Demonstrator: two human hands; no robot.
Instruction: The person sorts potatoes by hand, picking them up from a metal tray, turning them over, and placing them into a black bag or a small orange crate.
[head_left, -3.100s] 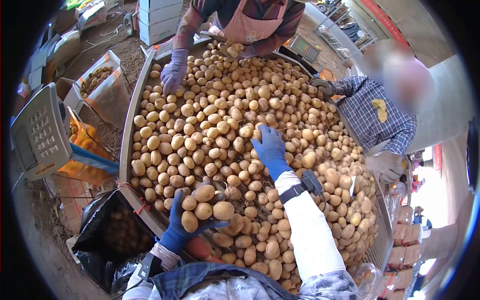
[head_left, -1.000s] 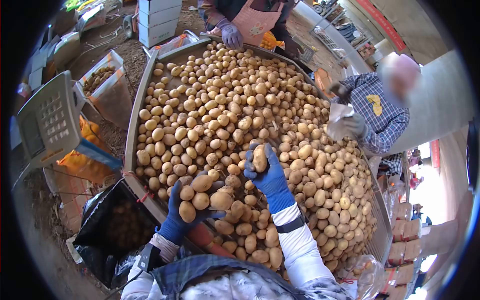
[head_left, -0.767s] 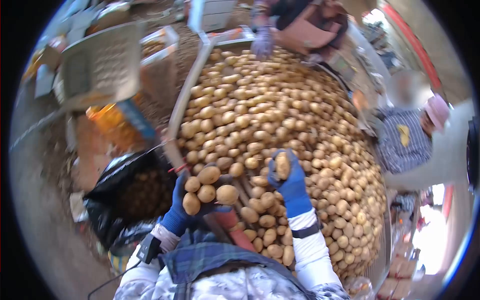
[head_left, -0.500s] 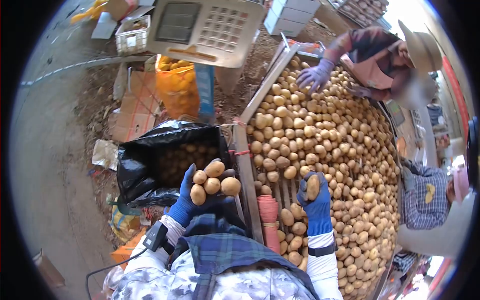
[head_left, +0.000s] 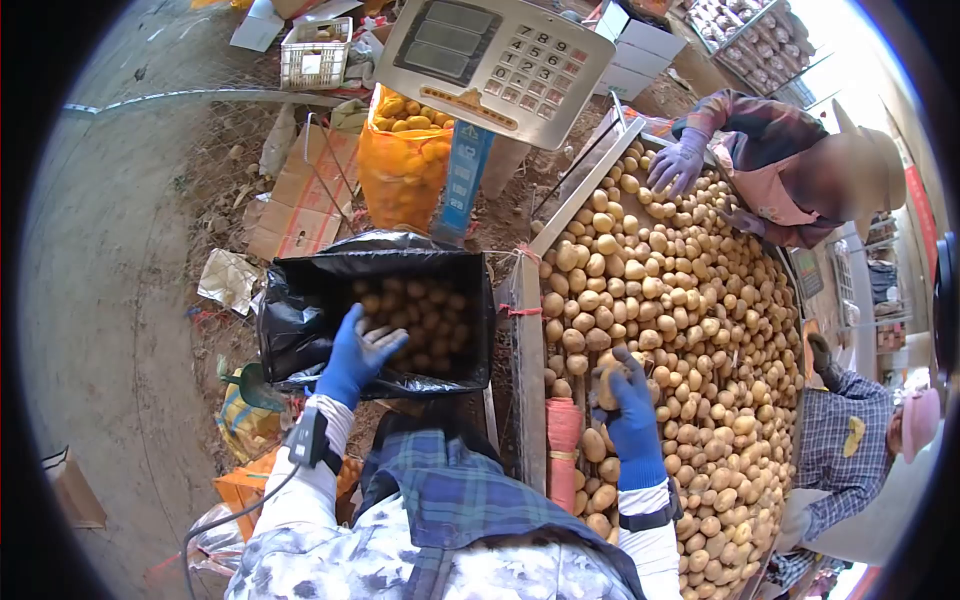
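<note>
Clasping one knobbly, dusty potato (head_left: 607, 384)

A single potato (head_left: 608, 384) sits in the right hand (head_left: 634, 425). It is tan, oval and dusty-skinned, and the blue-gloved fingers wrap its lower half. It is held just above the near end of the big heap of potatoes (head_left: 680, 300). Left of the heap stands an open-topped box (head_left: 290, 310) lined with a black plastic bag. Small potatoes (head_left: 430, 315) lie loose inside, in shadow. The left hand (head_left: 352, 352) hangs over the box's near edge, fingers spread.
</note>
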